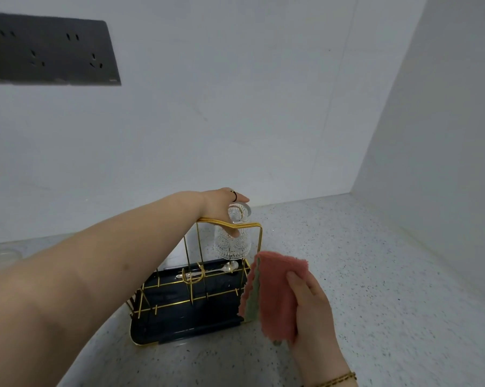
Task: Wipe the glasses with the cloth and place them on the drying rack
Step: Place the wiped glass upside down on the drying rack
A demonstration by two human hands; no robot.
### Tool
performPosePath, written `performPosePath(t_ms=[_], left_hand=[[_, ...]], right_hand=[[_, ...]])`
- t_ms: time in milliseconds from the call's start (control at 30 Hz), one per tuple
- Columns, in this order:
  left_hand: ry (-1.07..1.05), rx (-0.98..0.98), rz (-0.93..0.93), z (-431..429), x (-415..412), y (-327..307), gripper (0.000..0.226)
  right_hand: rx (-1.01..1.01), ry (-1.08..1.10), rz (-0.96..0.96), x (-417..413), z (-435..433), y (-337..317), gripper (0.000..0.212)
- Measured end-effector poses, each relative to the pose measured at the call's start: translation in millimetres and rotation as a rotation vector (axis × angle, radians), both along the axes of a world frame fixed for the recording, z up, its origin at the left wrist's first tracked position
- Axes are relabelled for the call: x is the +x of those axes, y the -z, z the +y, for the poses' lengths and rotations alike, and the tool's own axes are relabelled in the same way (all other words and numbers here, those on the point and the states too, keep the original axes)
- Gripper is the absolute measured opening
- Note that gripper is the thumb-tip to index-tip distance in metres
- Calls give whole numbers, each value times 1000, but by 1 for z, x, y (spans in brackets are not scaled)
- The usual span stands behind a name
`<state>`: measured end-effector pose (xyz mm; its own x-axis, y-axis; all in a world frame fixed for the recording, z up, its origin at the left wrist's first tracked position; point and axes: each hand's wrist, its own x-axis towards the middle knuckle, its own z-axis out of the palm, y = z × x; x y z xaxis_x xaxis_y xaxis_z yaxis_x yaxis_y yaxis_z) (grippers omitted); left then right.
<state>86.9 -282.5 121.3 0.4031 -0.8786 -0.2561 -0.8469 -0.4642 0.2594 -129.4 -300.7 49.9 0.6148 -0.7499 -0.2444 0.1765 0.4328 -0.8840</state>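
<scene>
The person's left hand [221, 203], with a dark ring [233, 195] on one finger, gripped a clear glass [233, 244] with a pressed pattern. The fingers curled over its thick base and the thumb lay on its side. The glass was turned upside down, mouth toward the tray, and it hung at the far right end of the drying rack [179, 287], just behind the rack's golden top handle. It could not be told whether the glass already sat on one of the golden wire pegs. The rack had a thin golden frame above a black tray [179, 328], and a silver spoon [207, 270] lay at the far side of this tray. The right hand [311, 305], with a golden bracelet [336, 379] at the wrist, held a folded cloth [274, 291], pink outside and green inside, pinched between thumb and fingers. The cloth was just beside the right edge of the rack and below the glass, not touching it. Everything stood on a grey speckled tabletop [375, 275]. On the white wall at the upper left there was a dark socket panel [48, 51]; a small mark at its lower right corner was too small to read.
</scene>
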Motion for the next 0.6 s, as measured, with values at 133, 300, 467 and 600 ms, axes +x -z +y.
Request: performPosePath(t_ms=[133, 300, 467, 600], left_hand=[[-82, -207, 2, 16, -2, -12, 61], [-73, -369, -52, 72, -4, -36, 42], [-240, -737, 91, 167, -11, -45, 18], [-499, -1054, 163, 248, -11, -35, 22]], right_hand=[[-32, 9, 25, -5, 9, -6, 16], [-90, -16, -14, -10, 31, -21, 26], [-85, -21, -51, -2, 65, -33, 18], [-86, -74, -29, 19, 107, -38, 18]])
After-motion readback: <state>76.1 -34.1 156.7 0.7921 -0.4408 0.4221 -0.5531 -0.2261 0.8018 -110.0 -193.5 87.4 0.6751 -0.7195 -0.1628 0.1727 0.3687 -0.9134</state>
